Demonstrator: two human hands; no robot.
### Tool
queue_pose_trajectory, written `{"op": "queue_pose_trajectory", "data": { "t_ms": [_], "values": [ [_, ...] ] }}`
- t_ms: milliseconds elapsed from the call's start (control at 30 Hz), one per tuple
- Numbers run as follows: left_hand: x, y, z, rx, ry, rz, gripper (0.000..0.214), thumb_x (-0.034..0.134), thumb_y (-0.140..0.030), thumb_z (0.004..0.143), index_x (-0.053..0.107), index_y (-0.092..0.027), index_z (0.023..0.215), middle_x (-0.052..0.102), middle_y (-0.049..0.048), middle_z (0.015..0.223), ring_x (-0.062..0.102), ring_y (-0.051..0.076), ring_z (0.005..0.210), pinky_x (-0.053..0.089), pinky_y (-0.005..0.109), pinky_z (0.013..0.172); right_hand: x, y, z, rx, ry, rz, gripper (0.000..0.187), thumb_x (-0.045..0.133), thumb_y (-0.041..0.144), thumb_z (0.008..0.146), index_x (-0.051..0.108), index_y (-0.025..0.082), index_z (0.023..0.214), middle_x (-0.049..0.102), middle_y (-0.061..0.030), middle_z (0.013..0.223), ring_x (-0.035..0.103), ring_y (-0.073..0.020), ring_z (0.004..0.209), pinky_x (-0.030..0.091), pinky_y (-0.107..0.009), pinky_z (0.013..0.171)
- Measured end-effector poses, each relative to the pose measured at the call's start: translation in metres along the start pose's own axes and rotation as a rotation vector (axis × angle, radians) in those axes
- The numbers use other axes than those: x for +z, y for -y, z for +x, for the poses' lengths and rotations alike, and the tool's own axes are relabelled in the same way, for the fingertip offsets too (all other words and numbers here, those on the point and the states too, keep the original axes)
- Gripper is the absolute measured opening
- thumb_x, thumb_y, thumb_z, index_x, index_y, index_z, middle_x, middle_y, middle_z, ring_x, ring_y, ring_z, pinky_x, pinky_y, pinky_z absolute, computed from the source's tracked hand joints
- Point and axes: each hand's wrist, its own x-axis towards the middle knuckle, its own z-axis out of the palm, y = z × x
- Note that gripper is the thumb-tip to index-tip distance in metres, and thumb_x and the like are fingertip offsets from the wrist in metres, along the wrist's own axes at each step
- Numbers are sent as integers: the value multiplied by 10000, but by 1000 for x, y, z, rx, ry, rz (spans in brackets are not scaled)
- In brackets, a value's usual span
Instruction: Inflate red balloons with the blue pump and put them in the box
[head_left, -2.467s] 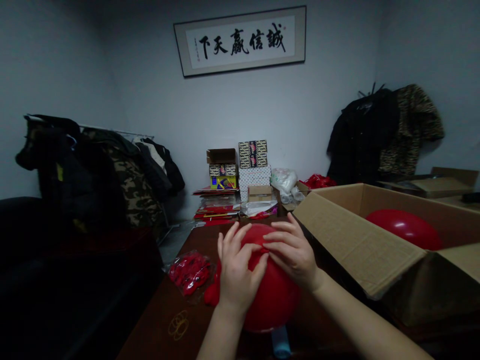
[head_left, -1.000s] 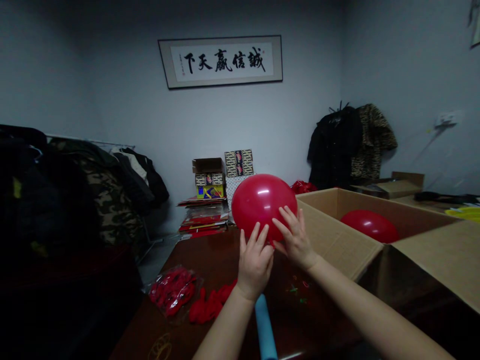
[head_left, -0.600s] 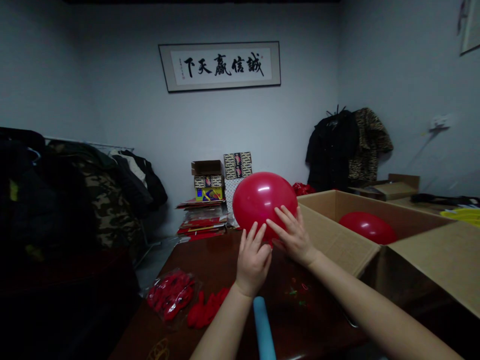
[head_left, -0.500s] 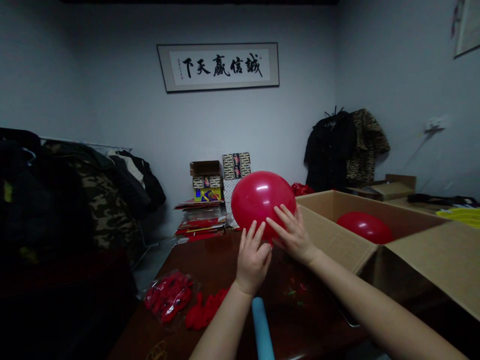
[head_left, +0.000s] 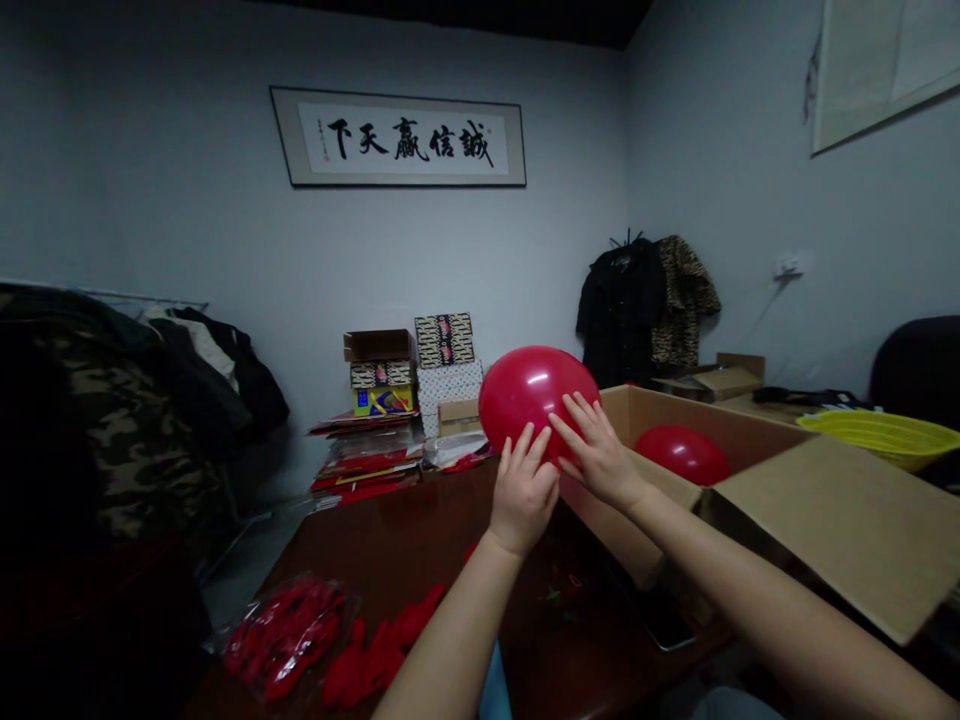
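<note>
An inflated red balloon (head_left: 525, 392) is held up above the dark wooden table (head_left: 397, 540). My left hand (head_left: 523, 492) pinches at its lower end, fingers pressed together. My right hand (head_left: 598, 452) lies against the balloon's lower right side with fingers stretched along it. Just to the right stands an open cardboard box (head_left: 795, 500) with another inflated red balloon (head_left: 682, 454) inside it.
A clear bag of red balloons (head_left: 281, 632) and loose flat red balloons (head_left: 379, 650) lie at the table's near left. A blue pump tube (head_left: 493, 690) shows under my left arm. Stacked boxes (head_left: 420, 372) stand at the far end, a yellow basin (head_left: 877, 434) at the right.
The balloon was lifted off the table and carried right, close to the box's edge. My view has turned right, bringing the yellow basin into sight.
</note>
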Motion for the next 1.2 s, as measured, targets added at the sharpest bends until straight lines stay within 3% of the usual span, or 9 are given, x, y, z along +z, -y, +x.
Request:
{"op": "queue_pose_trajectory", "data": {
  "t_ms": [400,533,600,733,900,1033,1200],
  "values": [
    [80,-35,51,43,3,-155,147,456,-112,808,562,-192,871,436,87,1371,269,222,1327,298,530,1034,-34,-78,-40,125,120,-109,612,522,306,837,268,202,1384,225,-136,1459,145,-281,1346,227,-549,1044],
    [92,-40,56,63,-3,-202,158,478,-185,814,570,-190,942,431,97,1371,292,220,1315,243,518,1061,-42,-92,-52,159,132,-88,644,521,311,822,244,186,1391,193,-135,1468,135,-277,1349,211,-540,1055],
    [95,-37,59,43,-35,-214,304,521,-273,797,538,-182,1087,379,125,1402,278,242,1319,221,528,1062,-47,-98,-57,163,129,-61,672,526,279,796,233,188,1394,171,-123,1476,130,-275,1349,200,-537,1061],
    [105,-24,70,-102,-109,-176,600,474,-350,821,299,-161,1363,239,161,1465,177,271,1353,179,545,1059,-54,-109,-63,207,96,1,708,490,202,744,221,214,1399,125,-83,1491,121,-277,1351,192,-538,1066],
    [123,-16,83,-145,-41,-155,619,415,-375,850,231,-171,1404,176,141,1490,121,264,1367,189,510,1065,-57,-122,-64,262,42,103,686,447,182,737,248,226,1391,119,-52,1494,134,-270,1350,225,-510,1068],
    [137,-20,80,-77,19,-195,624,409,-381,848,225,-175,1408,198,122,1487,139,244,1365,217,462,1071,-55,-129,-70,303,40,153,648,470,270,788,245,218,1393,178,-66,1479,187,-258,1338,261,-475,1064],
    [149,-28,73,-54,109,-225,625,410,-387,844,226,-181,1405,244,118,1473,172,242,1357,194,485,1073,-48,-138,-82,386,51,149,579,471,329,820,309,228,1367,273,-64,1445,236,-240,1323,259,-458,1066]
  ]
}}
